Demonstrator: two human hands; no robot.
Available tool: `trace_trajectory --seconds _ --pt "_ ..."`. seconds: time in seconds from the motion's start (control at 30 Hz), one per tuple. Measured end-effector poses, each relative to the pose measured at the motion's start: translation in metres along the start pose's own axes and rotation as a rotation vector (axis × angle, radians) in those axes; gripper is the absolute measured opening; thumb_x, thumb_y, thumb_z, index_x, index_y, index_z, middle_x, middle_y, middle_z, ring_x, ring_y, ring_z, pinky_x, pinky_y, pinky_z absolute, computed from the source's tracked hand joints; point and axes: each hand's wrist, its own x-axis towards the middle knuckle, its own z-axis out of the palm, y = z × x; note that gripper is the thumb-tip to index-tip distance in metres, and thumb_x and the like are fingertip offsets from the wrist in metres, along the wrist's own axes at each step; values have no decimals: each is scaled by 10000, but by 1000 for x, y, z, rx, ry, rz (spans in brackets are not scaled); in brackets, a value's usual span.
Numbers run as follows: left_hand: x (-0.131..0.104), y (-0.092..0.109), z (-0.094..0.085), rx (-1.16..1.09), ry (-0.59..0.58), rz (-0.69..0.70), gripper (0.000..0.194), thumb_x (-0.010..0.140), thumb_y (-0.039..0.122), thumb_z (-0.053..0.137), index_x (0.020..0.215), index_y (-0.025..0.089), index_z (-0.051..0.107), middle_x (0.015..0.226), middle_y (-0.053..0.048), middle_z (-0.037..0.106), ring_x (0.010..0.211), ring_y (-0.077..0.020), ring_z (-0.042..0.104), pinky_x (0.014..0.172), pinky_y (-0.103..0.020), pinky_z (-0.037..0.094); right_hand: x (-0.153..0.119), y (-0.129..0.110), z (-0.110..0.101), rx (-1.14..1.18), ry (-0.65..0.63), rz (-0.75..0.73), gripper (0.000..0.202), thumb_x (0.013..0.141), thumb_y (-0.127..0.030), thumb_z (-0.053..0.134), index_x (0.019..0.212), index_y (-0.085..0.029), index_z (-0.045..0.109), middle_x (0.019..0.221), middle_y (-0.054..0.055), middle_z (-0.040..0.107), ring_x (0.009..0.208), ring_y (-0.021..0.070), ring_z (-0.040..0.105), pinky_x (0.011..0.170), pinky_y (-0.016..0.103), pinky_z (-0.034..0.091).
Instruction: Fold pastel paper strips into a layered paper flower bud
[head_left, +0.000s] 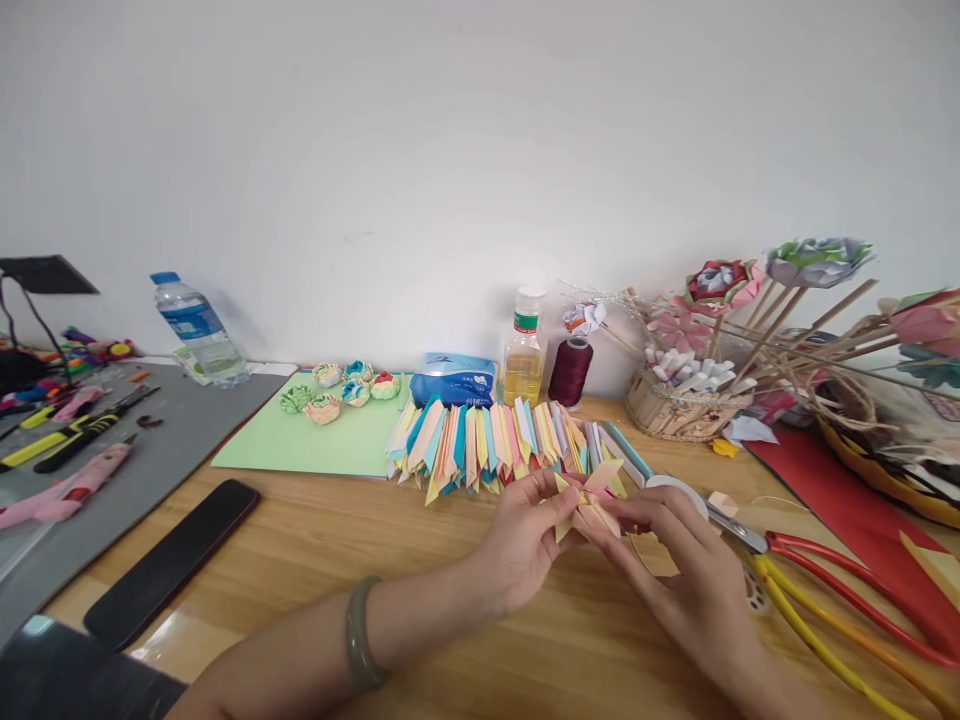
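Between my two hands is a folded paper flower in pink and pale yellow, its pointed petals spread outward. My left hand pinches it from the left, the thumb lying on its near face. From the right, my right hand grips the petals with thumb and fingers. Just behind stands a long row of folded paper strips in yellow, teal, peach and white. Beside my right hand lie red-handled scissors, and a white round roll is partly hidden behind that hand.
Small paper flowers sit on a green sheet. A tissue pack, an oil-coloured bottle and a dark red thread spool stand near the wall. At left are a phone, a glue gun and a water bottle; at right, a basket.
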Motion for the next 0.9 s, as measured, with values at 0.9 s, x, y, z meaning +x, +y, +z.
trace_trajectory --seconds 0.9 --pt "10 5 -12 637 -29 -7 225 572 193 685 761 120 589 772 -56 632 725 -143 585 700 -268 438 -4 7 7 149 -181 558 252 754 -395 541 897 -201 616 805 39 655 718 179 600 609 267 478"
